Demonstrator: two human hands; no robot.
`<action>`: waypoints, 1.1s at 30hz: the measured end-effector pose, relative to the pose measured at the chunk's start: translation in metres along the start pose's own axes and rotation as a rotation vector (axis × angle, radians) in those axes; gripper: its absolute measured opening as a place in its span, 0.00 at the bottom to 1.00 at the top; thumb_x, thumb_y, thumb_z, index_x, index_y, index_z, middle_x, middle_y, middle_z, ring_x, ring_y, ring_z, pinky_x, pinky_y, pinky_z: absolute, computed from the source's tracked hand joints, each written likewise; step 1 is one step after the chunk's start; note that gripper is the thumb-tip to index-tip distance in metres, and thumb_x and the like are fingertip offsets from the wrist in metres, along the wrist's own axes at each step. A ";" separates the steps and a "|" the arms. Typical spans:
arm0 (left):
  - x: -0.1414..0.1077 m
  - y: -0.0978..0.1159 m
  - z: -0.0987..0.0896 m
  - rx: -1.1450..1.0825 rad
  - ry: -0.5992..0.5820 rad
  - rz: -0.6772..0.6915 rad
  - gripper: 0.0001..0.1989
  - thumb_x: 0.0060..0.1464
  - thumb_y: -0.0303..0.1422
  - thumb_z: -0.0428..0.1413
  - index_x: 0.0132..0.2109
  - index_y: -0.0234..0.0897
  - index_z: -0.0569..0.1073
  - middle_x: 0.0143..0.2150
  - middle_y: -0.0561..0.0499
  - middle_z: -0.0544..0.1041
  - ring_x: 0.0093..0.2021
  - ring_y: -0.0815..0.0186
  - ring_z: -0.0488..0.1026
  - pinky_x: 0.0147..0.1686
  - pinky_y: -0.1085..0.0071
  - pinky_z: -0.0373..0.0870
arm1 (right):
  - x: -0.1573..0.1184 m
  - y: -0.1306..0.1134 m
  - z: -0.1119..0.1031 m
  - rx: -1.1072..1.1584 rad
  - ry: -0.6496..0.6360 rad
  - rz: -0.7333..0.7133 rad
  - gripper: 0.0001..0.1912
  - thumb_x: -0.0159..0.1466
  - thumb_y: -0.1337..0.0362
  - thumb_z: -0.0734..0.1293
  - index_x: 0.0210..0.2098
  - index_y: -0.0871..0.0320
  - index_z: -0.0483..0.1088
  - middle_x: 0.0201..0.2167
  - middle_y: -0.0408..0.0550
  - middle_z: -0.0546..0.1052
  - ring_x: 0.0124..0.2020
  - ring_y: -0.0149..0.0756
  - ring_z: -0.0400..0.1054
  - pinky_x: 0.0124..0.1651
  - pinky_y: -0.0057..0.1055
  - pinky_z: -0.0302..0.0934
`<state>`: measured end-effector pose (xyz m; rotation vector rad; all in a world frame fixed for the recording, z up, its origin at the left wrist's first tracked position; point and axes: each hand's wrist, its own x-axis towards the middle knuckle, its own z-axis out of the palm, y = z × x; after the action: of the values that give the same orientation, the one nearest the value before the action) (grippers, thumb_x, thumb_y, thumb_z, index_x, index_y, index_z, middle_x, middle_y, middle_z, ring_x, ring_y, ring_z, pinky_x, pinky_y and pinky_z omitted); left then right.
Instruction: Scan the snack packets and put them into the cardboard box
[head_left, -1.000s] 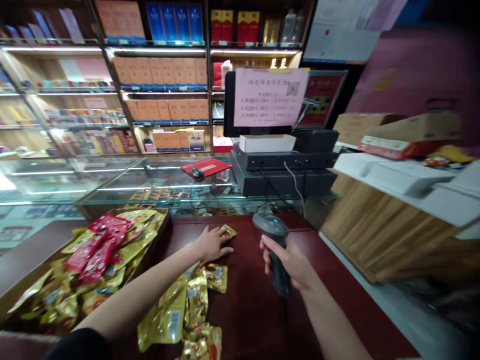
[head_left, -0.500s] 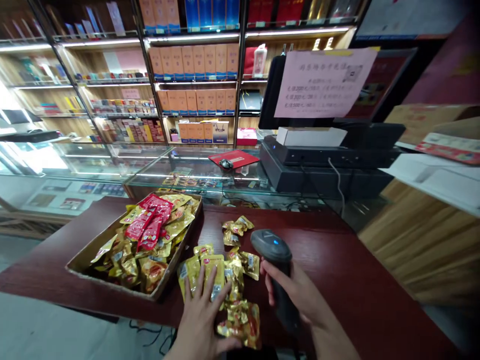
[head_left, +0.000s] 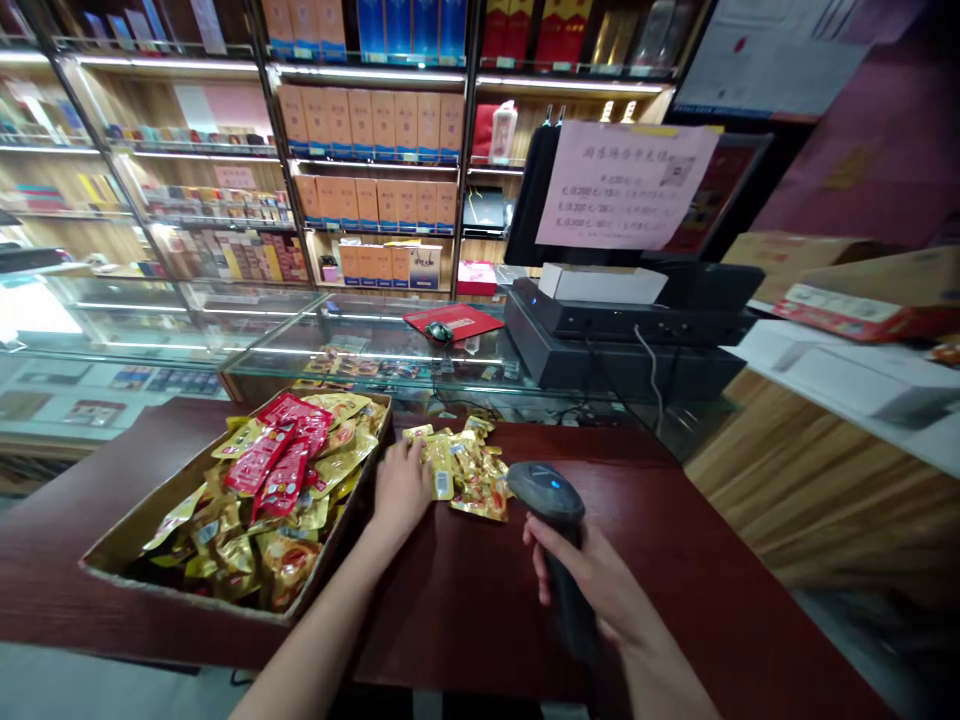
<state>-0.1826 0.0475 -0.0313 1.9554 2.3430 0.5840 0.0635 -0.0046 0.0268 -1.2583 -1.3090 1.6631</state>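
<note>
Atop a dark-red table (head_left: 675, 540), shiny gold packets (head_left: 480, 475) are bunched beside the left hand (head_left: 405, 487), its grip unclear; a black pistol-shaped scanner (head_left: 547, 492) is clasped in the right hand (head_left: 600, 580).

Scanner handle (head_left: 570, 600) partly hidden, notice print (head_left: 619, 190) blurred

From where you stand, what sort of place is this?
Probably a shop: the right hand holds what looks like a barcode scanner, a glass display case stands beyond the dark red table, and matching orange boxes line the lit shelves.
</note>
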 end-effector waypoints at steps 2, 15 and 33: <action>0.012 -0.003 -0.007 0.083 -0.018 -0.047 0.25 0.62 0.42 0.45 0.54 0.29 0.74 0.56 0.34 0.71 0.58 0.50 0.64 0.56 0.60 0.62 | 0.007 -0.012 -0.005 -0.011 -0.028 -0.010 0.23 0.57 0.44 0.70 0.31 0.60 0.66 0.17 0.38 0.70 0.15 0.29 0.66 0.20 0.26 0.60; 0.052 0.002 -0.022 -0.329 -0.144 -0.080 0.12 0.46 0.37 0.63 0.37 0.39 0.74 0.36 0.49 0.79 0.38 0.61 0.75 0.39 0.70 0.66 | 0.065 -0.097 -0.017 -0.231 -0.167 -0.210 0.20 0.57 0.47 0.70 0.32 0.58 0.64 0.18 0.39 0.71 0.16 0.31 0.67 0.19 0.26 0.59; 0.089 -0.025 -0.071 -1.015 -0.379 -0.344 0.23 0.30 0.36 0.71 0.36 0.33 0.75 0.25 0.56 0.75 0.22 0.73 0.68 0.20 0.78 0.59 | 0.090 -0.023 0.054 -0.191 -0.400 -0.028 0.18 0.60 0.51 0.68 0.39 0.56 0.60 0.11 0.32 0.67 0.10 0.28 0.62 0.15 0.22 0.56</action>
<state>-0.2436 0.1104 0.0456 1.0546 1.5703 0.9865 -0.0175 0.0663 0.0258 -1.0361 -1.7497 1.8688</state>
